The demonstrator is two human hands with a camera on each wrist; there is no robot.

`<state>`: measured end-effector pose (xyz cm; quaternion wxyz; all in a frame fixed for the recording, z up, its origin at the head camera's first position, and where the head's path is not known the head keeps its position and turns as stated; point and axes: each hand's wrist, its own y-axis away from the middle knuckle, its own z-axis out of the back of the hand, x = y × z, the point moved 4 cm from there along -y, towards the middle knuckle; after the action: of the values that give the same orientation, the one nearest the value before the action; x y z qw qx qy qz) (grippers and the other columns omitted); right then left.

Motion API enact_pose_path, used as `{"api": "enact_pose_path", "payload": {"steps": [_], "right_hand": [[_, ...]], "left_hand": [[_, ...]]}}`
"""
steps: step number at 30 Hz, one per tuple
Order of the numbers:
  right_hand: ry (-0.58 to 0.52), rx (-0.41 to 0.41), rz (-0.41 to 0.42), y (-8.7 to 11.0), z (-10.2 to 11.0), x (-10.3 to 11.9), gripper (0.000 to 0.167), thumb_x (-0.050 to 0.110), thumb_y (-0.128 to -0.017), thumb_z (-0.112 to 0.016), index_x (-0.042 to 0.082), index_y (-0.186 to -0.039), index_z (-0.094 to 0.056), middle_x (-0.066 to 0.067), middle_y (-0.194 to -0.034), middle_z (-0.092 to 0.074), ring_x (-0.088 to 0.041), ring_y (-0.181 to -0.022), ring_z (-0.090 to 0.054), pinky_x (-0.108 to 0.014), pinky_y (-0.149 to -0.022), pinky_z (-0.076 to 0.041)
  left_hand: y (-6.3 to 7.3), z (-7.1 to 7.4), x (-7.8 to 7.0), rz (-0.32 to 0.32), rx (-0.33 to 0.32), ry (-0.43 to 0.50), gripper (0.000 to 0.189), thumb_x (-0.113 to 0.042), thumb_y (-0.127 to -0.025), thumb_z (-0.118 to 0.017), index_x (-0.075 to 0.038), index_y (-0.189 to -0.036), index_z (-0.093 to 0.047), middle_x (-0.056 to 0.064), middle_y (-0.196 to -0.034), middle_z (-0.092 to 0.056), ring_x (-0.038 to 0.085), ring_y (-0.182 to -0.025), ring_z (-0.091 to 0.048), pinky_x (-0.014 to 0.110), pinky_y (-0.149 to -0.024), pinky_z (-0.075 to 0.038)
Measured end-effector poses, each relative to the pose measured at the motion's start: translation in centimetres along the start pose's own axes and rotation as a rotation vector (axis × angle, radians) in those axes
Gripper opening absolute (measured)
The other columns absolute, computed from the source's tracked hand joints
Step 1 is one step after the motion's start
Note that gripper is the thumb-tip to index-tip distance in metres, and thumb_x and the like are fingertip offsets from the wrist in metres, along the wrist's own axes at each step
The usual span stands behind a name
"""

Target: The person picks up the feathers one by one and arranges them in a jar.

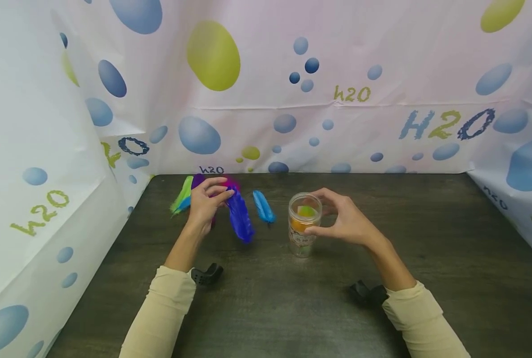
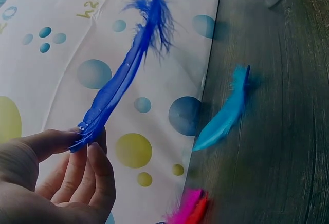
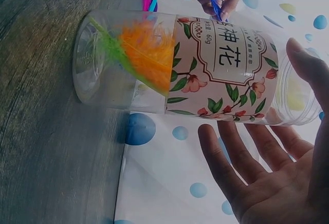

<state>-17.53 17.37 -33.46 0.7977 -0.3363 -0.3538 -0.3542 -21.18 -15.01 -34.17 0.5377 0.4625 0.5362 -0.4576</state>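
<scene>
My left hand [image 1: 203,201] pinches a dark blue feather [image 1: 240,216] by one end, thumb against fingertips. In the left wrist view the feather [image 2: 115,82] points away from the fingers, its fluffy end farthest off. A clear jar [image 1: 303,243] with a floral label [image 3: 226,70] stands upright on the table, lidless. My right hand [image 1: 344,219] holds its upper part, thumb on one side and fingers on the other. Inside the jar are an orange feather [image 3: 146,49] and a green feather [image 3: 110,44].
A light blue feather [image 1: 263,206] lies on the dark table [image 1: 266,308] between the left hand and the jar. Green [image 1: 184,194], purple and magenta feathers [image 1: 232,182] lie behind the left hand. A patterned white sheet [image 1: 266,144] rises along the table's back edge.
</scene>
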Motion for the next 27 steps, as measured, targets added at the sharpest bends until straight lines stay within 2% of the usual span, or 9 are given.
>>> {"api": "enact_pose_path", "payload": {"steps": [6, 13, 20, 27], "right_hand": [[0.002, -0.003, -0.003, 0.1, 0.1, 0.0, 0.063, 0.009, -0.080, -0.088, 0.001, -0.135, -0.058, -0.015, -0.127, -0.066, -0.038, -0.119, -0.064, -0.056, -0.094, -0.058], [-0.010, 0.004, 0.007, 0.1, 0.1, 0.0, 0.063, 0.008, -0.081, -0.087, 0.001, -0.136, -0.058, -0.016, -0.126, -0.066, -0.038, -0.119, -0.064, -0.055, -0.093, -0.059], [-0.014, 0.001, 0.008, 0.1, 0.2, 0.0, 0.062, 0.008, -0.081, -0.087, 0.001, -0.136, -0.057, -0.016, -0.126, -0.066, -0.039, -0.118, -0.064, -0.054, -0.092, -0.059], [-0.030, 0.005, 0.006, 0.2, 0.1, 0.0, 0.062, 0.007, -0.081, -0.087, 0.001, -0.135, -0.057, -0.016, -0.126, -0.066, -0.038, -0.118, -0.064, -0.055, -0.092, -0.059]], "left_hand": [[0.0, -0.2, -0.2, 0.000, 0.007, 0.001, 0.036, 0.007, -0.091, -0.075, 0.008, -0.125, -0.063, -0.008, -0.074, -0.069, 0.008, -0.061, -0.066, 0.024, -0.062, -0.060], [-0.1, -0.7, -0.9, -0.016, 0.016, 0.064, 0.034, 0.009, -0.090, -0.074, 0.006, -0.122, -0.063, -0.006, -0.074, -0.071, 0.009, -0.060, -0.068, 0.024, -0.059, -0.060], [0.0, -1.6, -1.9, -0.031, 0.031, 0.022, 0.043, 0.006, -0.089, -0.077, 0.004, -0.129, -0.062, -0.009, -0.078, -0.072, 0.007, -0.068, -0.070, 0.021, -0.068, -0.060], [0.4, -2.4, -2.6, -0.059, 0.041, 0.011, 0.044, 0.005, -0.089, -0.078, 0.003, -0.131, -0.062, -0.010, -0.081, -0.074, 0.008, -0.069, -0.071, 0.021, -0.070, -0.060]]}}
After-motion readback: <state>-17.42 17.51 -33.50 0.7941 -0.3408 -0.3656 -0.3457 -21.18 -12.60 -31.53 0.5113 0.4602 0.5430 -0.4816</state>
